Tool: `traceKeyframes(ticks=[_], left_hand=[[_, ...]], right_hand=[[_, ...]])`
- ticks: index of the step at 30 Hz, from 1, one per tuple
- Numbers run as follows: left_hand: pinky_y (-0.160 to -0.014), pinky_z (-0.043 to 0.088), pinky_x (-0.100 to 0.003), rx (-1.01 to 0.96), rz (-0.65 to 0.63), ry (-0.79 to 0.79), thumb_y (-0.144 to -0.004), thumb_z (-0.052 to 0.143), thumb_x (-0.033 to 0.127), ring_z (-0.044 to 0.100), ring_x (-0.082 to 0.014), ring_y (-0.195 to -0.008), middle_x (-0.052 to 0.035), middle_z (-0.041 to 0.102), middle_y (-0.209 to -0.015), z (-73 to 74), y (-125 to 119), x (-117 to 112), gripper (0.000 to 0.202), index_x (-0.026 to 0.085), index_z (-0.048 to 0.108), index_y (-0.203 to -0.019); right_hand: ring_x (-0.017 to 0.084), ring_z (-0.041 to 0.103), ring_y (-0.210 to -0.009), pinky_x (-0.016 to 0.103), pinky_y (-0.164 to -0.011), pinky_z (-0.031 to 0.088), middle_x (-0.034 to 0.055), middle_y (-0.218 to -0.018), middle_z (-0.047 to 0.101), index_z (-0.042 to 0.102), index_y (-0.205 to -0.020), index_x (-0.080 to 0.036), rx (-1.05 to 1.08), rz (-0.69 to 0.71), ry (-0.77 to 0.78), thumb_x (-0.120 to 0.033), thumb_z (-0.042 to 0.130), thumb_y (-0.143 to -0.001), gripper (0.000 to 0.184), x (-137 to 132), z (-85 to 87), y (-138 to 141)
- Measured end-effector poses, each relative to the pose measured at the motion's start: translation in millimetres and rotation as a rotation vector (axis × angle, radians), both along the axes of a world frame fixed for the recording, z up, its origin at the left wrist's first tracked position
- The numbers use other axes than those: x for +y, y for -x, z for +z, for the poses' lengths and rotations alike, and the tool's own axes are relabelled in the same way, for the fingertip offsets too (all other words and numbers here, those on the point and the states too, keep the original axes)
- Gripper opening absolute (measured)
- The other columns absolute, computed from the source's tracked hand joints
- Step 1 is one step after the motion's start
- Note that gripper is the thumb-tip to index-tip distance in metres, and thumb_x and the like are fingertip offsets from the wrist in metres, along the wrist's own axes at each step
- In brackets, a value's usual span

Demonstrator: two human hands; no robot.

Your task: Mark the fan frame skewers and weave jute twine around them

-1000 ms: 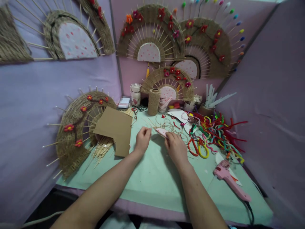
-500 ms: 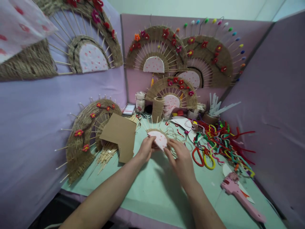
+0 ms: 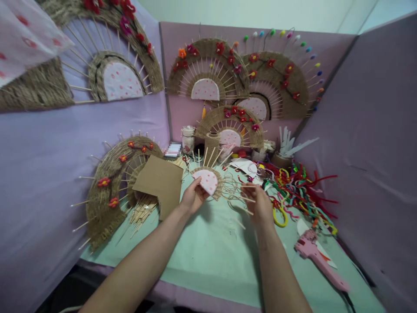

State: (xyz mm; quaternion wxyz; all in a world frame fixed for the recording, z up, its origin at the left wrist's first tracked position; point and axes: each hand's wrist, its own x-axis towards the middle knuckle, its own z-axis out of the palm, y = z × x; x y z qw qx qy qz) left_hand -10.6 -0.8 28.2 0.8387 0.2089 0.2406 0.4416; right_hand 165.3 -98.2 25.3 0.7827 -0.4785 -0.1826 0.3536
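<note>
My left hand [image 3: 191, 198] pinches the lower edge of a small half-made fan [image 3: 208, 180]: a pink dotted half-circle with a jute rim and wooden sticks fanning out, held upright over the green table [image 3: 211, 252]. My right hand [image 3: 260, 204] is a little to the right, its fingers closed on a strand of loose jute twine [image 3: 233, 191] that runs back to the fan. Sticks of the fan poke out past the right hand's fingers.
A brown cardboard piece [image 3: 161, 182] and a bundle of sticks [image 3: 141, 213] lie left, beside a big jute fan [image 3: 112, 187]. A twine spool [image 3: 211, 143], a jar [image 3: 188, 139] and cups stand behind. Coloured pipe cleaners [image 3: 299, 191] and a pink glue gun [image 3: 319, 261] lie right.
The small fan has been lifted from lying near the table to upright in my left hand. My right hand has come off it and moved right along the twine.
</note>
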Motion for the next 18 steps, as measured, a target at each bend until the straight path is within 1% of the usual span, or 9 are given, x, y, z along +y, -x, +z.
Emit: traceKeyframes(ticks=[3, 4, 5, 7, 10, 11, 13, 15, 18], left_hand=[[-0.078, 0.055, -0.029, -0.078, -0.046, 0.055, -0.091, 0.050, 0.018, 0.070, -0.0142, -0.076, -0.0062, 0.074, -0.083, 2.9, 0.1, -0.5, 0.014, 0.014, 0.064, -0.093], [-0.081, 0.055, -0.029, -0.096, -0.043, 0.073, -0.092, 0.049, 0.018, 0.070, -0.0145, -0.078, -0.0066, 0.074, -0.083, 4.2, 0.1, -0.1, 0.016, 0.014, 0.064, -0.093], [-0.082, 0.054, -0.030, -0.110, -0.035, 0.090, -0.093, 0.047, 0.019, 0.070, -0.0147, -0.079, -0.0068, 0.074, -0.083, 5.6, 0.3, 0.6, 0.018, 0.014, 0.064, -0.095], [-0.082, 0.054, -0.029, -0.136, -0.005, 0.111, -0.095, 0.045, 0.020, 0.070, -0.0145, -0.078, -0.0064, 0.074, -0.080, 9.0, 1.9, 2.8, 0.021, 0.014, 0.064, -0.100], [-0.076, 0.054, -0.026, -0.182, 0.054, 0.112, -0.097, 0.040, 0.021, 0.070, -0.0128, -0.072, -0.0045, 0.074, -0.077, 14.5, 7.9, 8.0, 0.027, 0.016, 0.064, -0.110], [-0.075, 0.054, -0.025, -0.199, 0.068, 0.109, -0.097, 0.038, 0.021, 0.070, -0.0122, -0.071, -0.0041, 0.074, -0.077, 16.2, 10.4, 10.1, 0.030, 0.017, 0.063, -0.113], [-0.073, 0.053, -0.023, -0.239, 0.088, 0.101, -0.098, 0.036, 0.023, 0.070, -0.0113, -0.072, -0.0037, 0.075, -0.080, 18.9, 15.3, 13.8, 0.033, 0.018, 0.062, -0.118], [-0.074, 0.053, -0.022, -0.270, 0.107, 0.090, -0.099, 0.035, 0.024, 0.070, -0.0108, -0.074, -0.0031, 0.075, -0.083, 20.8, 18.5, 16.3, 0.034, 0.019, 0.061, -0.120], [-0.074, 0.054, -0.022, -0.273, 0.115, 0.079, -0.099, 0.034, 0.024, 0.070, -0.0111, -0.075, -0.0029, 0.075, -0.083, 22.4, 19.7, 16.0, 0.034, 0.019, 0.061, -0.120]], right_hand=[[0.017, 0.070, -0.083, 0.028, -0.074, 0.055, 0.0045, -0.093, 0.074, 0.068, -0.086, -0.020, 0.022, 0.222, 0.074, -0.037, 0.082, -0.058, 0.036, 1.1, -10.7, 12.4], [0.017, 0.070, -0.083, 0.029, -0.074, 0.055, 0.0051, -0.095, 0.074, 0.068, -0.087, -0.020, 0.001, 0.271, 0.094, -0.032, 0.084, -0.055, 0.038, 0.1, -12.1, 15.2], [0.018, 0.070, -0.083, 0.030, -0.073, 0.056, 0.0054, -0.096, 0.074, 0.068, -0.088, -0.020, -0.038, 0.280, 0.107, -0.029, 0.085, -0.053, 0.039, -0.8, -13.1, 16.4], [0.018, 0.069, -0.081, 0.031, -0.073, 0.056, 0.0049, -0.094, 0.074, 0.067, -0.087, -0.020, -0.138, 0.187, 0.119, -0.029, 0.082, -0.055, 0.036, -1.9, -14.9, 13.2], [0.015, 0.068, -0.082, 0.032, -0.078, 0.055, 0.0035, -0.094, 0.071, 0.062, -0.087, -0.022, -0.273, -0.043, 0.108, -0.038, 0.070, -0.064, 0.029, -2.3, -19.2, -1.4], [0.014, 0.067, -0.083, 0.032, -0.080, 0.054, 0.0030, -0.095, 0.071, 0.061, -0.089, -0.022, -0.310, -0.080, 0.110, -0.040, 0.066, -0.068, 0.028, -2.7, -20.4, -6.3], [0.014, 0.065, -0.085, 0.032, -0.082, 0.052, 0.0031, -0.098, 0.069, 0.059, -0.092, -0.022, -0.407, -0.089, 0.130, -0.040, 0.061, -0.072, 0.027, -3.9, -21.0, -12.3], [0.016, 0.064, -0.085, 0.033, -0.081, 0.050, 0.0039, -0.096, 0.069, 0.061, -0.094, -0.021, -0.551, -0.023, 0.168, -0.037, 0.060, -0.074, 0.025, -4.2, -18.7, -10.9], [0.018, 0.062, -0.082, 0.033, -0.081, 0.047, 0.0037, -0.088, 0.070, 0.066, -0.086, -0.021, -0.795, 0.197, 0.236, -0.024, 0.064, -0.072, 0.014, 3.1, -13.6, 3.2]])
